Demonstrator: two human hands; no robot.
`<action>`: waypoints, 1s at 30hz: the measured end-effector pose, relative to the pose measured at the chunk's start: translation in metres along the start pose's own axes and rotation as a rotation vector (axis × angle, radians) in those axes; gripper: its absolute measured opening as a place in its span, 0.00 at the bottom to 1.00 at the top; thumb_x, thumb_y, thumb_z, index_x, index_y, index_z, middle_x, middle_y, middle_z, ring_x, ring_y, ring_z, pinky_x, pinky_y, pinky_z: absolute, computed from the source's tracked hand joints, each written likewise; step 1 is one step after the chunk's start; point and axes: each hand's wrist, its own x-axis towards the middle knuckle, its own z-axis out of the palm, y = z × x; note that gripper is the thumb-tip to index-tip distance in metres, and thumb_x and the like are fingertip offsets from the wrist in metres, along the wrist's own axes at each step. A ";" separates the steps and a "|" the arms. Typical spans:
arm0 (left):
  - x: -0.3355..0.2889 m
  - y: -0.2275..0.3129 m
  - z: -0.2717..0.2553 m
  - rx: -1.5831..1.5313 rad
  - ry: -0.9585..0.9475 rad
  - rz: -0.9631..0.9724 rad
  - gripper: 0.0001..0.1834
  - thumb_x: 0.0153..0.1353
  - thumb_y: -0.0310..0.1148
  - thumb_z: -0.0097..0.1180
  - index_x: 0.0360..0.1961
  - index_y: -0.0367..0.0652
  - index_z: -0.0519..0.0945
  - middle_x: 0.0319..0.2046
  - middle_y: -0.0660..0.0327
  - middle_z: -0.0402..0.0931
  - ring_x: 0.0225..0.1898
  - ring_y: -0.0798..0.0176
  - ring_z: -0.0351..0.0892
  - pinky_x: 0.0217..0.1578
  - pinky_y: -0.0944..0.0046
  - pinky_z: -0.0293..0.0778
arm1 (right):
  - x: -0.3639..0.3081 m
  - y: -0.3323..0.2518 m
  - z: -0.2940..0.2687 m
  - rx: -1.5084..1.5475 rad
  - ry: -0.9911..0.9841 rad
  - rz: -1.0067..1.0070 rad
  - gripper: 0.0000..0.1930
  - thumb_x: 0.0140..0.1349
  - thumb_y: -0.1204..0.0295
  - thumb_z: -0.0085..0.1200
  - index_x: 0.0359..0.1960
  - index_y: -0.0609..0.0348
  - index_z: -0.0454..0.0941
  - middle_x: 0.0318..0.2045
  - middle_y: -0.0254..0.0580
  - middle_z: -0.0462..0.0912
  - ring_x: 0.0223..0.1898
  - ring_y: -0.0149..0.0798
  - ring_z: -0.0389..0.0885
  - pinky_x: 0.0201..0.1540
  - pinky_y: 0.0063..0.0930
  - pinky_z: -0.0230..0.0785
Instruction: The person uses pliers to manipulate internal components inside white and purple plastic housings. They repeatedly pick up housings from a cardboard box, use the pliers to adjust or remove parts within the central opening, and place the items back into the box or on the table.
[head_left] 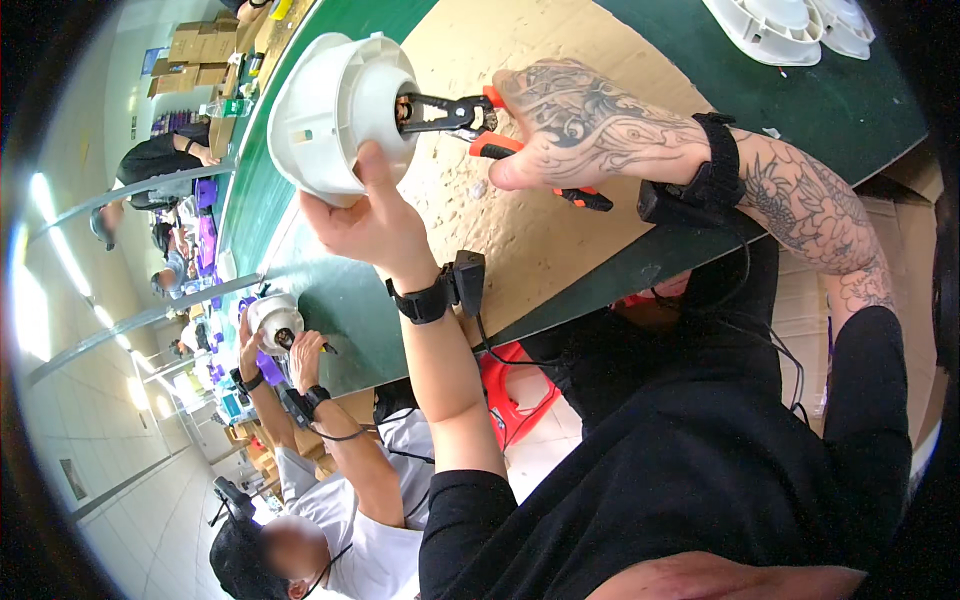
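Note:
My left hand (375,220) grips the rim of a white round plastic housing (325,115) from below, its thumb on the side facing me. The housing is tilted, with its opening turned right. My right hand (590,125) is closed around pliers (447,113) with black jaws and orange-and-black handles. Their jaws reach into the opening, where some copper-coloured parts show. What the jaw tips touch is hidden inside the housing. Below my right palm an orange-and-black handle end sticks out.
Brown cardboard (530,250) covers part of the green table (345,335). More white housings (770,25) lie at the far right. At the left, a co-worker in a light shirt (355,545) handles a similar housing (275,318). A red stool (515,395) stands below the table edge.

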 end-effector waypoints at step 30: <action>0.003 -0.016 -0.002 -0.143 -0.007 -0.041 0.28 0.63 0.28 0.67 0.60 0.32 0.67 0.57 0.50 0.74 0.57 0.56 0.76 0.57 0.57 0.76 | 0.008 0.005 0.012 0.926 -0.611 0.274 0.16 0.50 0.55 0.60 0.25 0.56 0.75 0.19 0.33 0.69 0.21 0.31 0.69 0.27 0.26 0.63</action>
